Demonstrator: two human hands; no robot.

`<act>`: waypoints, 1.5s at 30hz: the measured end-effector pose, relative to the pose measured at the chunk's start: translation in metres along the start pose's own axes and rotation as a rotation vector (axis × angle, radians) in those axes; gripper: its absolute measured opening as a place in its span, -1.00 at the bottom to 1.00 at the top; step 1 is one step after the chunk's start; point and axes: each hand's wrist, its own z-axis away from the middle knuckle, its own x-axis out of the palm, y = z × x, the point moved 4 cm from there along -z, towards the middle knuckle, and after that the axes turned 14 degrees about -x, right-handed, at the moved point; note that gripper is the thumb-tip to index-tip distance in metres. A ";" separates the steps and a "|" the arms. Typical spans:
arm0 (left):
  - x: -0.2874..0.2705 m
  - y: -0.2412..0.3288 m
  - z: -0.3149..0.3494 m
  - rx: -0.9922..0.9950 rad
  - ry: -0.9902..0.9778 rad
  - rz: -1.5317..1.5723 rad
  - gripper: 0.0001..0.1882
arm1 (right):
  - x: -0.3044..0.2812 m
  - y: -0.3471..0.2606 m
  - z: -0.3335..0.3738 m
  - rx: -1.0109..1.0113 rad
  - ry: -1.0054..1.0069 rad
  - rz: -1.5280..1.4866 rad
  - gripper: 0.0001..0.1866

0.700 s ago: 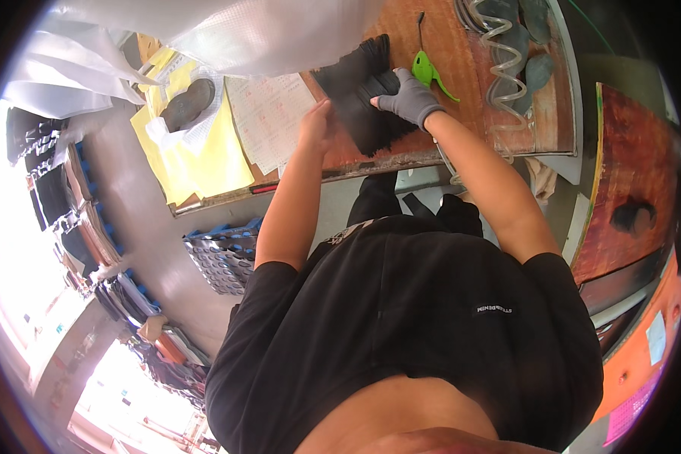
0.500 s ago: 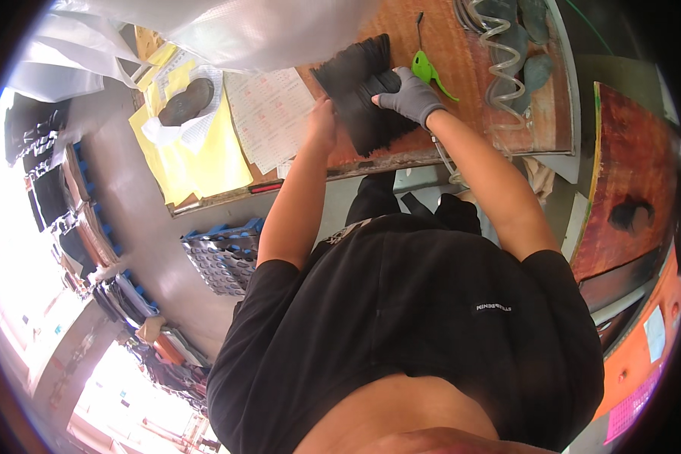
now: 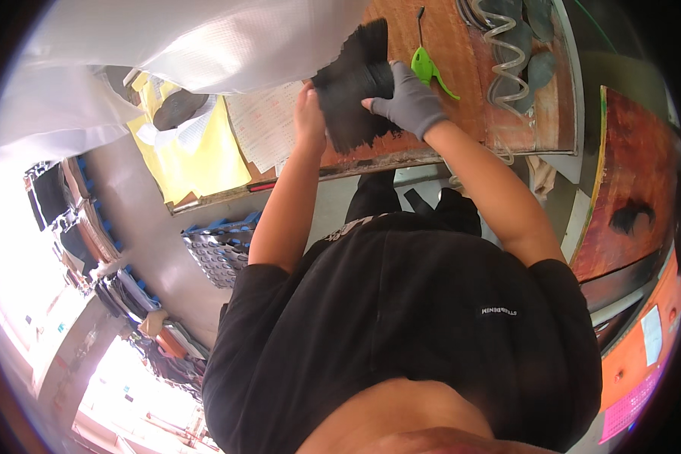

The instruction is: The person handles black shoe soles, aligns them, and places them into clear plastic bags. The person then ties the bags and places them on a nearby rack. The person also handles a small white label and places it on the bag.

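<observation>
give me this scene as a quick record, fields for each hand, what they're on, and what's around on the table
left hand: bare, at the left edge of the black stack
right hand: gray glove, thumb tip bare, at the stack's right side; grip partly hidden
stack: many thin black pieces with ragged-looking ends
right of stack: green air gun, clear coiled hose, dark flat pieces
left of stack: printed sheets, yellow sheet
surface: brown table

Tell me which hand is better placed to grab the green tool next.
Probably the right hand: it is at the black stack's right side, close to the green tool, while the left hand is at the stack's opposite side.
</observation>
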 end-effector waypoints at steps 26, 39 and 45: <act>0.032 0.039 -0.054 0.144 0.102 -0.455 -0.24 | 0.024 0.035 -0.064 0.199 -0.072 -0.176 -0.05; 0.039 0.047 -0.046 0.073 0.066 -0.515 -0.11 | 0.029 0.050 -0.062 0.204 -0.067 -0.291 -0.07; 0.038 0.042 -0.038 0.049 0.253 -0.533 -0.10 | 0.029 0.048 -0.056 0.152 -0.108 -0.258 -0.03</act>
